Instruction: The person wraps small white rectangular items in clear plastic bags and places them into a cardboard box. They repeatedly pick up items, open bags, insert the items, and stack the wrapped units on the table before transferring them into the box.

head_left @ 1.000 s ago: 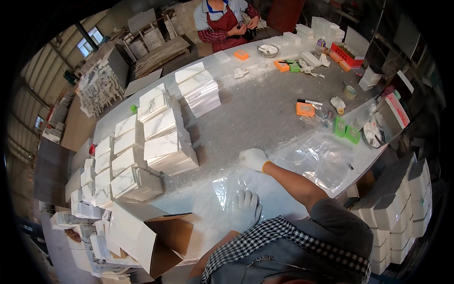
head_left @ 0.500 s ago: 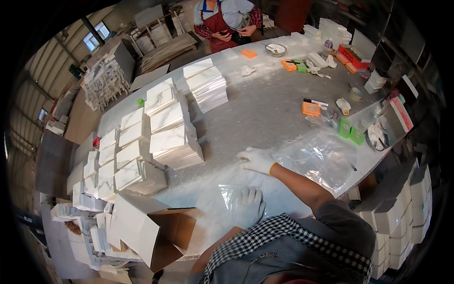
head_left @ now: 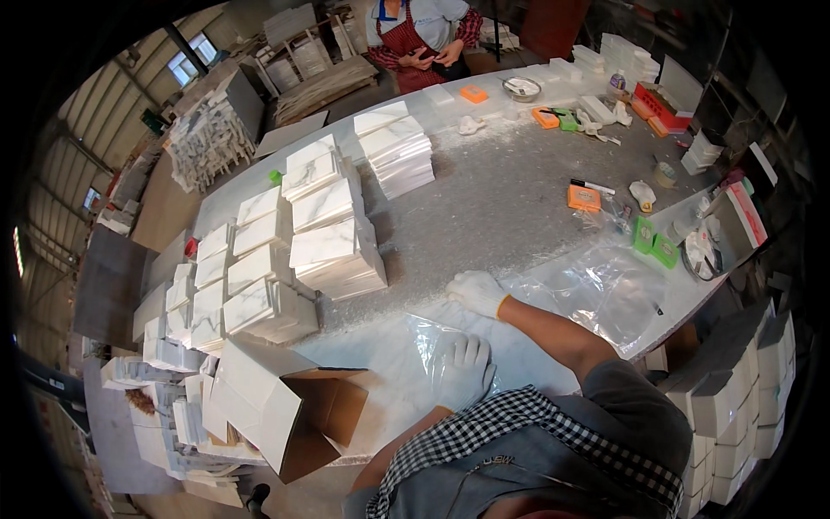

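Note:
Both my hands wear white knitted gloves. My left hand (head_left: 467,372) lies on a clear plastic bag (head_left: 424,344) close to my body, its fingers bent and together on the film. Farther forward and to the right, my right hand (head_left: 478,293) rests back up on the front strip of the table, near the edge of the grey surface. Its fingers curl down, and whatever is under them is hidden. Stacked white marble-look tiles (head_left: 339,251) stand to the left of it. More clear plastic bags (head_left: 596,285) lie spread flat beyond my right forearm.
An open cardboard box (head_left: 259,398) tilts at the left front. An orange box (head_left: 584,198), green boxes (head_left: 654,243) and a metal bowl (head_left: 702,255) sit to the right. Across the table stands another person (head_left: 424,43). White boxes (head_left: 718,406) are piled at lower right.
The whole view has shifted, so the table appears farther right. My right hand has drawn slightly toward me across the table, its fingers more bent. The left hand stays on the bag.

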A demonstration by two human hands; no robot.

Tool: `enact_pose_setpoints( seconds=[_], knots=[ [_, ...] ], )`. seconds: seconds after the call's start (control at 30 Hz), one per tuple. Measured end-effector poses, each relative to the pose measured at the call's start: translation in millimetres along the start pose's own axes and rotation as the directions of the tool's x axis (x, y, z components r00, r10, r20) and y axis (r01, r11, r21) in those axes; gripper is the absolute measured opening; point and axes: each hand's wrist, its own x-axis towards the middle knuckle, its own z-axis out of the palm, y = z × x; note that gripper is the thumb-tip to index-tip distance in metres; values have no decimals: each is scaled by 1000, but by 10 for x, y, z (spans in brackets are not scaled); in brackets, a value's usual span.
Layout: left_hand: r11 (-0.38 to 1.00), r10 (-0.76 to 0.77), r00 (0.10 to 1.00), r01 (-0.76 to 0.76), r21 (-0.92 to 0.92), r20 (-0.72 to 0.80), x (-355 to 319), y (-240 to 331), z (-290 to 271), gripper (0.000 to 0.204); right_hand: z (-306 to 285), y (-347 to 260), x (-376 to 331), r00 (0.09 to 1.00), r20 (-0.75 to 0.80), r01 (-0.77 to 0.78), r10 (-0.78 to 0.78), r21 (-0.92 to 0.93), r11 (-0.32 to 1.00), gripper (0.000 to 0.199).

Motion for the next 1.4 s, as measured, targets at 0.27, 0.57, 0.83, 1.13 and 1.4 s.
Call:
enact_pose_setpoints(
  seconds=[0.27,0.57,0.83,1.13,1.4],
  knots=[
    [998,5,999,-1,69,-53,-6,34,-125,43,-765,-2,-784,934,318,-301,161,462,834,30],
    [999,-50,999,50,-10,9,-44,9,2,43,-1036,3,-1706,744,668,24,-31,19,1000,37],
    [982,-131,974,153,-111,184,-221,-90,425,37,-494,-803,-704,964,219,-205,154,234,951,62],
    [999,-15,1000,15,29,-13,-79,-29,74,45,-97,-524,-302,911,139,-409,387,399,821,33],
    [998,-32,999,32,-54,-6,-54,-11,41,41,-219,-254,-325,893,44,-392,447,563,728,31]
  ],
)
